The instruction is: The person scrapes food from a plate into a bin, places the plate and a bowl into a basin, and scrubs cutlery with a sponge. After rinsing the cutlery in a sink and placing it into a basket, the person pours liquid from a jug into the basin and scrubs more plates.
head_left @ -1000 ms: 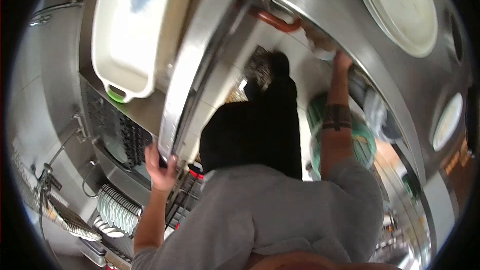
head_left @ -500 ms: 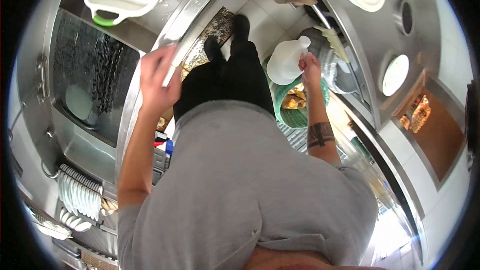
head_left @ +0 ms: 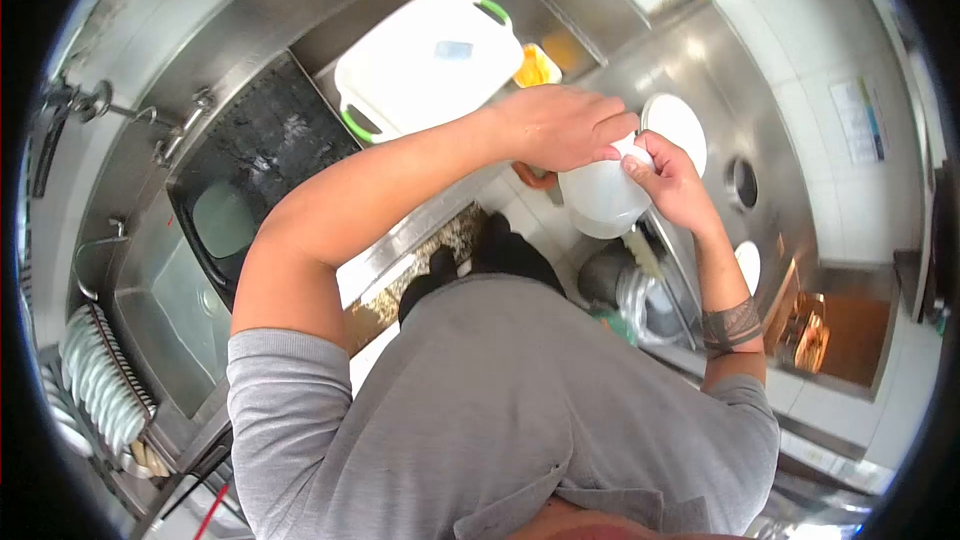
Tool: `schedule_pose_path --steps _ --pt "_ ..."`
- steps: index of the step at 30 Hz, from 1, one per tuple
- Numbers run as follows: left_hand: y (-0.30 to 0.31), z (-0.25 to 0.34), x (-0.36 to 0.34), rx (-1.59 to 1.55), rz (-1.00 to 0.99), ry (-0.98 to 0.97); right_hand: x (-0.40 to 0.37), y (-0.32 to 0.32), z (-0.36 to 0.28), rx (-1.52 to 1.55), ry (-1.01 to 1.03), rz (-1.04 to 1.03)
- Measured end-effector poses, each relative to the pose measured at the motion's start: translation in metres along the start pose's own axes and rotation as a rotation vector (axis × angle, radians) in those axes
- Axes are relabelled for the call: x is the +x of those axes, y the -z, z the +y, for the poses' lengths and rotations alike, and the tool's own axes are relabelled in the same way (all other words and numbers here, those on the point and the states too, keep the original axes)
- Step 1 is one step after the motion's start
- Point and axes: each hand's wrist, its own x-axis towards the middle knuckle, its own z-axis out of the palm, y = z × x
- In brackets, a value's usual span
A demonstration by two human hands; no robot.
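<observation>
A translucent white plastic jug (head_left: pixel 600 202) hangs in front of me, over the gap between the sink counter and the steel table. My right hand (head_left: pixel 672 180) is closed around its neck, thumb toward me. From the left, my left hand (head_left: pixel 565 130) reaches across with bent fingers closed at the white top (head_left: pixel 630 148) of the jug. The fingertips of both hands nearly meet there, and they partly hide the jug's mouth.
A white tub with green handles (head_left: pixel 425 65) sits by the sink, beside a small container with something orange (head_left: pixel 537 68). White plates (head_left: pixel 677 130) lie on the steel table (head_left: pixel 720 70). A rack of plates (head_left: pixel 100 380) stands at the lower left.
The jug has come up from beside the green bin in my right hand. My left hand has crossed from the sink edge to the jug's top. My view has turned toward the counter.
</observation>
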Motion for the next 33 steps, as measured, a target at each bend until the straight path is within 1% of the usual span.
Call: schedule_pose_path --steps 1,2,3,5,6,7,8,9,10,11,12,13,14,15,17,18,19,21,22,23,24,25,26,27,28,29,30,31,32,33 --pt "0.013 -0.01 0.001 0.06 0.058 -0.002 0.016 0.005 -0.015 -0.132 0.034 0.006" --pt "0.025 -0.016 -0.001 0.059 0.102 0.05 0.029 0.006 -0.035 -0.239 0.106 0.0" --pt "0.034 -0.023 -0.002 0.085 0.117 0.06 0.044 0.004 -0.045 -0.252 0.135 -0.008" --pt "0.046 -0.041 -0.001 0.213 0.18 0.305 0.076 0.002 -0.06 -0.23 0.206 0.013" --pt "0.064 -0.04 0.004 0.23 0.187 0.316 0.097 -0.001 -0.058 -0.156 0.283 0.012" --pt "0.08 -0.039 0.011 0.195 0.067 0.559 0.115 0.0 -0.062 -0.156 0.299 0.001" --pt "0.091 -0.042 0.016 0.152 -0.054 0.802 0.131 0.001 -0.067 -0.219 0.296 -0.022" --pt "0.095 -0.054 0.017 0.159 -0.051 0.817 0.147 0.001 -0.072 -0.28 0.291 -0.045" --pt "0.099 -0.069 0.019 0.115 -0.073 0.882 0.162 0.0 -0.078 -0.276 0.298 -0.059" --pt "0.102 -0.084 0.021 0.07 -0.091 0.948 0.176 0.001 -0.085 -0.352 0.265 -0.105" --pt "0.108 -0.099 0.024 0.078 -0.085 0.965 0.193 0.002 -0.091 -0.428 0.238 -0.148" --pt "0.114 -0.115 0.026 0.045 -0.173 0.997 0.21 0.004 -0.092 -0.424 0.255 -0.158" --pt "0.117 -0.13 0.027 0.008 -0.267 1.028 0.226 0.006 -0.091 -0.466 0.316 -0.18" --pt "0.11 -0.147 0.026 0.012 -0.27 1.045 0.242 0.007 -0.09 -0.507 0.375 -0.202" --pt "0.097 -0.173 0.022 0.206 0.162 0.741 0.274 0.016 -0.089 -0.504 0.363 -0.22" --pt "0.101 -0.185 0.022 0.132 0.087 0.663 0.291 0.021 -0.089 -0.511 0.342 -0.223" --pt "0.098 -0.199 0.019 0.135 0.086 0.675 0.308 0.028 -0.09 -0.506 0.349 -0.232" --pt "0.081 -0.226 0.011 -0.148 0.5 0.401 0.335 0.041 -0.09 -0.443 0.281 -0.198" --pt "0.079 -0.239 0.009 -0.182 0.431 0.455 0.346 0.045 -0.095 -0.442 0.277 -0.206" --pt "0.081 -0.247 0.016 -0.189 0.434 0.462 0.356 0.047 -0.104 -0.512 0.232 -0.243" --pt "0.083 -0.255 0.024 -0.12 0.371 0.67 0.367 0.049 -0.107 -0.583 0.188 -0.278" --pt "0.085 -0.263 0.032 -0.049 0.304 0.875 0.38 0.051 -0.104 -0.588 0.186 -0.283" --pt "0.088 -0.27 0.042 -0.052 0.309 0.88 0.392 0.053 -0.098 -0.564 0.238 -0.272" --pt "0.093 -0.276 0.051 -0.043 0.311 0.993 0.403 0.054 -0.095 -0.54 0.289 -0.262" --pt "0.094 -0.282 0.056 -0.033 0.313 1.106 0.413 0.055 -0.094 -0.544 0.29 -0.27" --pt "0.092 -0.287 0.056 -0.036 0.319 1.114 0.421 0.055 -0.093 -0.568 0.327 -0.293" --pt "0.09 -0.289 0.054 -0.015 0.376 1.197 0.43 0.055 -0.093 -0.59 0.366 -0.314" --pt "0.089 -0.294 0.052 0.007 0.43 1.277 0.437 0.055 -0.092 -0.591 0.37 -0.318" --pt "0.098 -0.3 0.045 0.009 0.43 1.278 0.445 0.055 -0.091 -0.634 0.331 -0.32" --pt "0.112 -0.302 0.03 0.018 0.392 1.362 0.45 0.054 -0.089 -0.677 0.285 -0.322"
